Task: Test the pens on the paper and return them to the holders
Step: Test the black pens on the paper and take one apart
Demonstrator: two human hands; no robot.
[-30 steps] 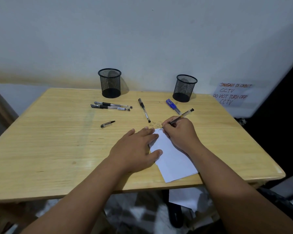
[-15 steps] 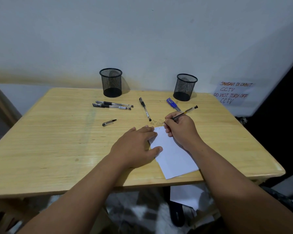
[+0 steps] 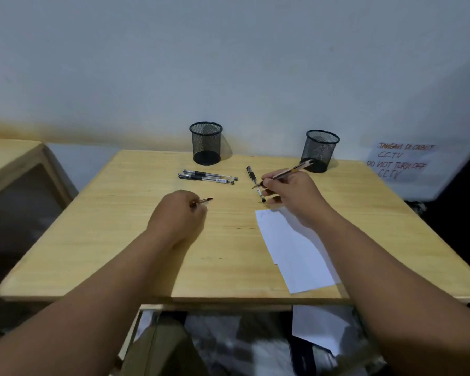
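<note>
The right hand [image 3: 291,194] pinches a pen [image 3: 284,173] above the counter [image 3: 120,240], tip toward the left and its far end crossing in front of the right holder [image 3: 320,150]. The hand covers the near end of a black pen [image 3: 254,183] lying beneath it and the far corner of the paper [image 3: 296,251], so any marks there are hard to make out. The left hand [image 3: 178,221] is curled on a small cap [image 3: 205,200], of which only the tip shows past the fingers. Two pens [image 3: 208,177] lie side by side just beyond, near the left holder [image 3: 206,143]; both mesh holders stand by the wall. A notice [image 3: 399,162] on the wall is partly blurred. Beneath the counter's near edge, a second sheet [image 3: 320,327] and dark shapes are indistinct.
</note>
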